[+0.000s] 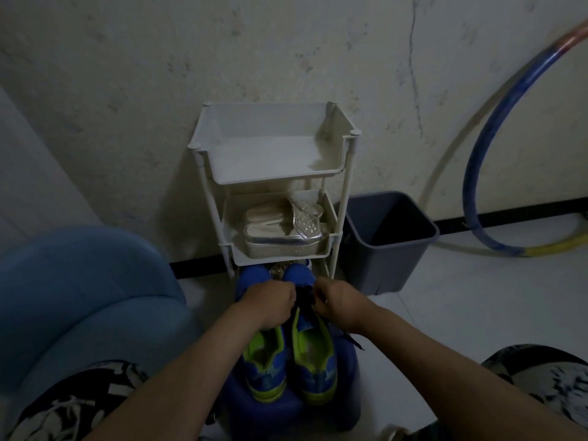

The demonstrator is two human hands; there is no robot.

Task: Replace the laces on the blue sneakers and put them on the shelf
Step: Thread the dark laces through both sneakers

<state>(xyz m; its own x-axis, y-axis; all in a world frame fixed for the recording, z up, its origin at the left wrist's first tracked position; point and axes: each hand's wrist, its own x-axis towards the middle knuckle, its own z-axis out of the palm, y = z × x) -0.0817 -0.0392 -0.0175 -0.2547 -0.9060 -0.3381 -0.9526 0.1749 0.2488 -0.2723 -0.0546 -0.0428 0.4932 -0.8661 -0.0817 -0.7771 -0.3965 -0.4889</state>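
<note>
Two blue sneakers with lime-green lining stand side by side on a blue stool (346, 386), toes pointing away from me: the left sneaker (264, 367) and the right sneaker (313, 361). A dark lace (305, 296) runs over the right sneaker's tongue, and its loose end (354, 340) hangs off the right side. My left hand (270, 302) and my right hand (334, 300) both have curled fingers pinching the lace between them. The white three-tier shelf (273, 173) stands just beyond the sneakers against the wall, its top tray bare.
Silver sandals (283, 230) fill the shelf's middle tier. A grey bin (388, 253) stands right of the shelf. A blue hoop (477, 198) leans on the wall at the far right. A blue cushioned seat (79, 297) is on my left.
</note>
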